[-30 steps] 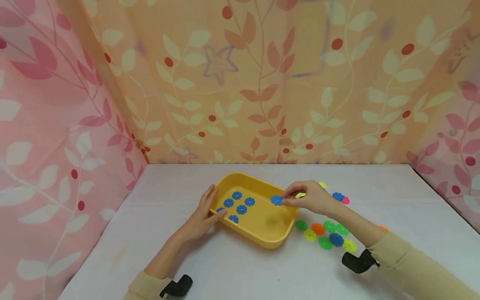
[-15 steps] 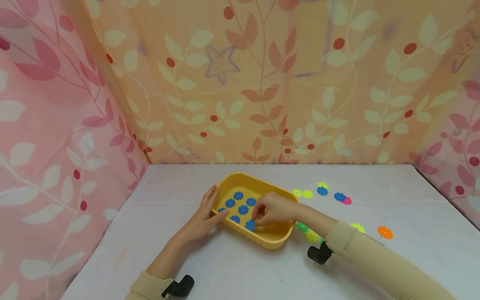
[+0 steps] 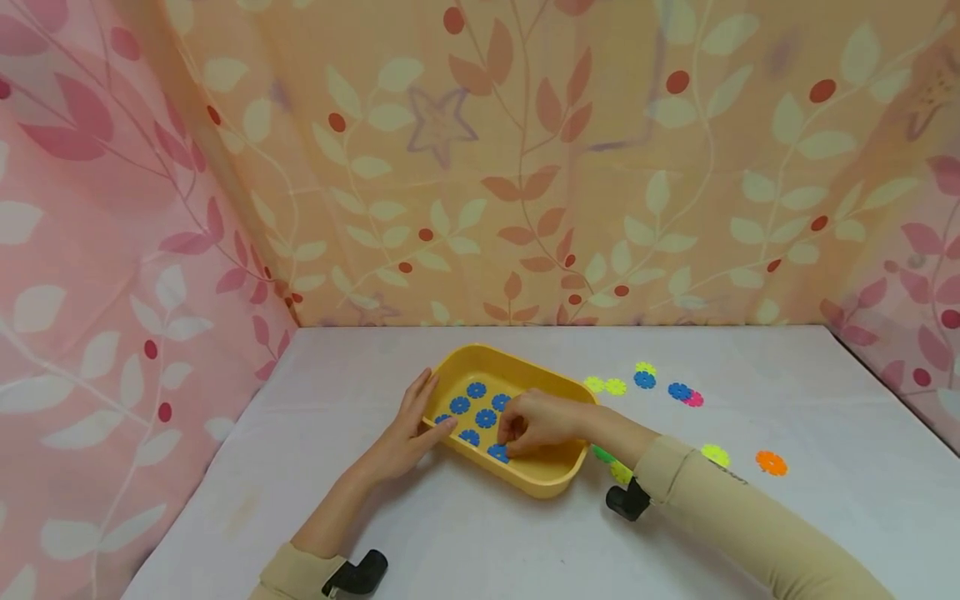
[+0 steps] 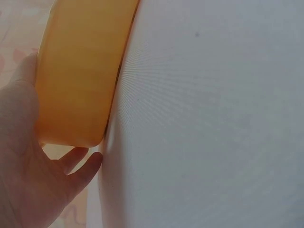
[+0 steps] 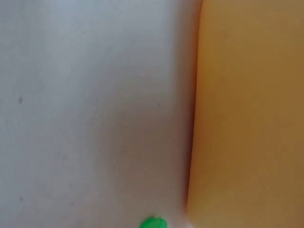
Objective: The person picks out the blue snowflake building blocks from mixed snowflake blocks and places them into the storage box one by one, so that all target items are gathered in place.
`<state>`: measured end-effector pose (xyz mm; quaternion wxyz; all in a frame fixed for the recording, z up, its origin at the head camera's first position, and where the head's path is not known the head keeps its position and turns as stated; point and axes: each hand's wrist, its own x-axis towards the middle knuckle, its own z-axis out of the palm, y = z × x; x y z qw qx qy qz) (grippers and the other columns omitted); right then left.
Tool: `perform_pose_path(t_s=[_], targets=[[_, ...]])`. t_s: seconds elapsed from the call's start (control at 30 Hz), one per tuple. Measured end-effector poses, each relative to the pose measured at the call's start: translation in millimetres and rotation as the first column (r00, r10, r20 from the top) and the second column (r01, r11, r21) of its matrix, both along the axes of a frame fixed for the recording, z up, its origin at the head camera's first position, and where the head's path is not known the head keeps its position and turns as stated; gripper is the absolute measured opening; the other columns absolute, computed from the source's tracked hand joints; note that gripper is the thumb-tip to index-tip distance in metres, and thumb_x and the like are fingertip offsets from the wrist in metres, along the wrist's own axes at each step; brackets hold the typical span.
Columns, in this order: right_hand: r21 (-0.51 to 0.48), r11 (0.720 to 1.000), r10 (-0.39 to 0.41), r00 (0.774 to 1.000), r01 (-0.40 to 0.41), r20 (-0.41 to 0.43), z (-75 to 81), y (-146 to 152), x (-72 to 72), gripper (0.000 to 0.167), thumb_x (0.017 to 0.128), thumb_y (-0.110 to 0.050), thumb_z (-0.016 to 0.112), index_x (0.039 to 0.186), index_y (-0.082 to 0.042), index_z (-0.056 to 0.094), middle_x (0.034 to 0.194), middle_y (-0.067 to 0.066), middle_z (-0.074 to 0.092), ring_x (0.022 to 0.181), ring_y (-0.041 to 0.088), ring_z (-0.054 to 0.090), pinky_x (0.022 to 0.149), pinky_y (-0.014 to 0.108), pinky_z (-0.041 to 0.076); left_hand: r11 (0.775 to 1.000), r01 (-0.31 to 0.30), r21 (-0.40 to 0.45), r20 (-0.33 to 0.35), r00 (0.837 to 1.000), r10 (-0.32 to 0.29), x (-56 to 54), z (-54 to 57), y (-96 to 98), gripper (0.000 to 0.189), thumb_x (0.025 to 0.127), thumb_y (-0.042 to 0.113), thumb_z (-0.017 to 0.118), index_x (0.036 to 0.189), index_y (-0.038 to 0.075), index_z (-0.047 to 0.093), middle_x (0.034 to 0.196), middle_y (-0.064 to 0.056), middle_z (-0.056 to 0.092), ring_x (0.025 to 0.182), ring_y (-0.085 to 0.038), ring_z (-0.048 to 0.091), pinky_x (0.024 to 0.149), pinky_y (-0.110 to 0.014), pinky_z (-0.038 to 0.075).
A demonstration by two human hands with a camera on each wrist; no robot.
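Observation:
A yellow plastic bin (image 3: 555,477) sits at an angle on the table, with several blue notched plastic discs (image 3: 486,418) on its floor. My left hand (image 3: 405,433) holds the bin's left end, its thumb over the near rim and its fingers along the outer wall. In the left wrist view, the left hand (image 4: 33,175) wraps the corner of the bin (image 4: 78,80). Inside the bin, my right hand (image 3: 543,421) pinches one more blue disc (image 3: 497,452) low beside the near wall. The right wrist view shows only the bin's outer wall (image 5: 247,114), not the hand.
Right of the bin lie loose discs: yellow ones (image 3: 616,387), blue (image 3: 644,380), blue (image 3: 679,391) against pink (image 3: 696,399), and orange (image 3: 771,463). The right forearm covers others; a green disc (image 5: 153,223) shows in the right wrist view. Patterned curtains surround the white table.
My right hand has carried a blue disc from above the bin's right side down and left to its near wall, then moved slightly. The left hand stays on the bin.

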<state>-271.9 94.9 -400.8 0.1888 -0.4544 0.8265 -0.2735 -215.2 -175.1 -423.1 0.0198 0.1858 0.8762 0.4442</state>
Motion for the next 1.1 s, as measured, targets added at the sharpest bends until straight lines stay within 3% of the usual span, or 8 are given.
perform_pose_path(t_s=[0.17,0.4,0.57,0.67,0.83,1.1], targets=[[-0.017,1.0,0.013,1.0,-0.013,-0.007,-0.2,0,-0.5,0.01,0.084,-0.016,0.078,0.092,-0.013,0.074,0.081,-0.01,0.064,0.073,0.002,0.055,0.069,0.02,0.051,1.0,0.0,-0.01,-0.006,1.0,0.0,0.0,-0.2,0.0,0.08,0.097,0.043,0.058,0.158,0.016,0.013,0.163,0.002,-0.003,0.148,-0.027,0.001,0.114,-0.056,0.012],[-0.032,0.999,-0.024,0.997,0.027,0.071,2.3,5,1.2,0.012,0.085,-0.018,0.078,0.095,-0.013,0.073,0.083,-0.011,0.065,0.076,0.005,0.057,0.072,0.022,0.052,1.0,0.0,-0.005,0.015,1.0,0.0,0.4,-2.0,1.4,0.079,0.097,0.043,0.057,0.158,0.018,0.012,0.162,0.004,-0.004,0.149,-0.026,0.001,0.114,-0.055,0.011],[-0.096,0.992,-0.07,0.996,0.076,0.063,17.4,15,5.4,0.015,0.088,-0.022,0.075,0.1,-0.013,0.074,0.086,-0.012,0.066,0.081,0.009,0.06,0.077,0.025,0.053,1.0,0.005,-0.008,0.015,1.0,-0.004,0.6,-1.8,2.3,0.08,0.097,0.043,0.057,0.158,0.017,0.012,0.163,0.003,-0.004,0.149,-0.027,0.001,0.114,-0.055,0.012],[-0.167,0.973,-0.142,0.986,0.156,0.092,30.4,28,9.5,0.019,0.088,-0.023,0.074,0.104,-0.012,0.073,0.089,-0.009,0.068,0.085,0.013,0.061,0.079,0.027,0.054,1.0,0.01,-0.009,0.011,1.0,-0.01,0.4,-1.0,2.4,0.081,0.097,0.043,0.057,0.158,0.016,0.011,0.163,0.003,-0.005,0.148,-0.027,0.001,0.114,-0.055,0.012],[-0.286,0.895,-0.308,0.938,0.341,0.156,44.5,60,16.8,0.026,0.089,-0.026,0.073,0.109,-0.009,0.071,0.099,-0.001,0.069,0.093,0.02,0.061,0.082,0.029,0.054,1.0,0.014,-0.016,0.005,1.0,-0.014,0.2,0.6,2.1,0.081,0.098,0.043,0.056,0.158,0.015,0.011,0.163,0.003,-0.006,0.148,-0.028,0.0,0.114,-0.056,0.012],[-0.357,0.694,-0.565,0.78,0.625,0.269,39.8,129,24.2,0.036,0.091,-0.035,0.07,0.116,-0.01,0.068,0.115,0.011,0.067,0.1,0.029,0.063,0.083,0.032,0.054,1.0,0.016,-0.008,-0.016,1.0,-0.016,0.2,0.4,-0.5,0.08,0.098,0.042,0.057,0.158,0.012,0.012,0.163,0.0,-0.005,0.148,-0.03,0.001,0.113,-0.058,0.012]])
